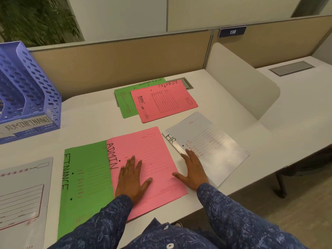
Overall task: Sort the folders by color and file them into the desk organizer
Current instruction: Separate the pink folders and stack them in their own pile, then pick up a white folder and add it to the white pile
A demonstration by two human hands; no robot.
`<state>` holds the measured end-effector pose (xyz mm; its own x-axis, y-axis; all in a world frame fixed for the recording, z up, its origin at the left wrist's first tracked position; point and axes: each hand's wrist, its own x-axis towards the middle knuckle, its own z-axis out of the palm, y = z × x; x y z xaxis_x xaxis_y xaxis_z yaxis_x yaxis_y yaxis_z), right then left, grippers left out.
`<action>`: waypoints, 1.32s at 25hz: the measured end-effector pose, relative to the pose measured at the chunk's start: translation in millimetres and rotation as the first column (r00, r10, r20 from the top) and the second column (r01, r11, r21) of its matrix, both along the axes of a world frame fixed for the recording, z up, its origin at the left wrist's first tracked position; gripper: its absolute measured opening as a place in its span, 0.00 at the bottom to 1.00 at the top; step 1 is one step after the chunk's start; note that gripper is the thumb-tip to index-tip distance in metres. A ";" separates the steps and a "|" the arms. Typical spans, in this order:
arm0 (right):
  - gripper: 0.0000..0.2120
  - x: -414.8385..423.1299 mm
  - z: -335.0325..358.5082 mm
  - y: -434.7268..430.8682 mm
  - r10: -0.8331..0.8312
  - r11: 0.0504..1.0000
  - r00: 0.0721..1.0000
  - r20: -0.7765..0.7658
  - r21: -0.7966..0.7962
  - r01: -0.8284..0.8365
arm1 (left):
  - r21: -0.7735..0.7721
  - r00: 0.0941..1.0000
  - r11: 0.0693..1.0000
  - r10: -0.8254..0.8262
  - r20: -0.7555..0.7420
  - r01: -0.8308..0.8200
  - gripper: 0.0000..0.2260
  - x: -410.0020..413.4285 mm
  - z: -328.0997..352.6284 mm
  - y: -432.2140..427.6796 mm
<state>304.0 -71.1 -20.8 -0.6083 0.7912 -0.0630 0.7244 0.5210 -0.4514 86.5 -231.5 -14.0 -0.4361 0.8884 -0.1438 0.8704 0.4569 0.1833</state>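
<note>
Folders all unfiled; organizer [27, 83] looks empty. Left hand [133, 178] flat on pink ADMIN folder [152, 159], right hand [195, 169] flat, fingertips on grey HR folder [215, 148], gripping nothing.

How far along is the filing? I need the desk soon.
Done: nothing visibly filed in the organizer. In hand: both palms flat, the left hand on the near pink folder, the right hand beside it, over the grey HR folder. Left: all six folders.

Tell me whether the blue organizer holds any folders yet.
Apparently none: the blue organizer's visible slots show only bare perforated dividers; its left part is out of frame.
</note>
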 end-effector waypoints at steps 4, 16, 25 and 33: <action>0.44 40.7 4.9 39.8 -0.089 0.996 0.994 0.070 0.008 0.089 | -0.011 0.993 0.993 -0.120 0.018 0.120 0.38 23.2 8.7 49.1; 0.49 137.7 5.1 128.3 -0.264 0.953 0.910 0.320 -0.057 0.296 | -0.087 0.988 0.984 -0.154 -0.006 0.153 0.31 109.3 21.2 146.9; 0.51 143.9 -5.6 123.2 -0.248 0.962 0.917 0.312 -0.035 0.272 | -0.039 0.415 0.794 0.358 0.836 -0.607 0.41 146.0 46.4 176.0; 0.48 140.0 -1.3 121.6 -0.316 0.939 0.922 0.224 -0.063 0.337 | -0.031 0.234 0.819 0.200 0.951 -0.573 0.15 154.7 58.6 181.3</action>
